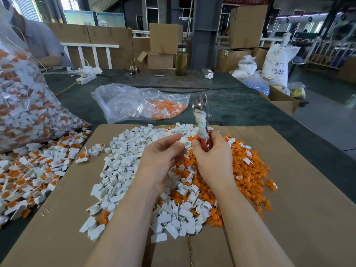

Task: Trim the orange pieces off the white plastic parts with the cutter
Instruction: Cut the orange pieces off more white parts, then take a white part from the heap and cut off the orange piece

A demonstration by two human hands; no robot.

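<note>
Here, the left hand is pinching one small white plastic part with a round cup end between thumb and curled fingertips. The part is sitting right at those tips, touching the fingers of the right hand. The right hand is wrapping its fingers round the red handles of a cutter with shiny metal jaws and a dirty white cloth wrap on the shaft; the jaws are pointing up and away, well above the part, not touching it. How far the jaws are standing apart, cannot tell.

Counts: two hands, one cutter, one part in the fingers. Loose parts too many to count.

Under and left of the left fingers, a heap of trimmed white plastic pieces, flat tabs and little cups, hard and matte. Under and right of the right fingers, a heap of small knobbly orange plastic offcuts with some white bits mixed in. Both heaps are lying on a flat brown cardboard sheet.

Far left of the fingers, a spill of untrimmed white-and-orange parts by one big clear plastic bag full of the same. Beyond the fingertips, one crumpled clear bag part-filled with orange pieces is lying on the dark green table cover.
</note>
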